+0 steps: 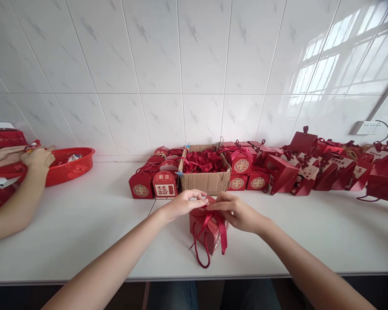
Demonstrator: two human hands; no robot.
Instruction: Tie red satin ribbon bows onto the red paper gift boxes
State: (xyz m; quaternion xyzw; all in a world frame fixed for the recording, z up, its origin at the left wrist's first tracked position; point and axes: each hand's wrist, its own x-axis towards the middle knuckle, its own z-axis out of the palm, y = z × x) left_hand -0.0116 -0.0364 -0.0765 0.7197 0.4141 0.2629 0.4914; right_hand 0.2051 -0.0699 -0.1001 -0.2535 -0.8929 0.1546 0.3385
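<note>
A small red gift box (208, 232) stands on the white table (84, 232) right in front of me, with a red ribbon bow on top and a red cord handle hanging down its front. My left hand (184, 203) pinches the ribbon at the box's top left. My right hand (237, 211) pinches the ribbon at the top right. Both hands are closed on the ribbon over the box's lid.
A cardboard box (205, 178) full of red ribbons sits behind. Several finished red boxes (155, 183) stand left of it and many more (297, 172) to the right. Another person's hands (26, 157) work at a red tray (73, 165) at far left.
</note>
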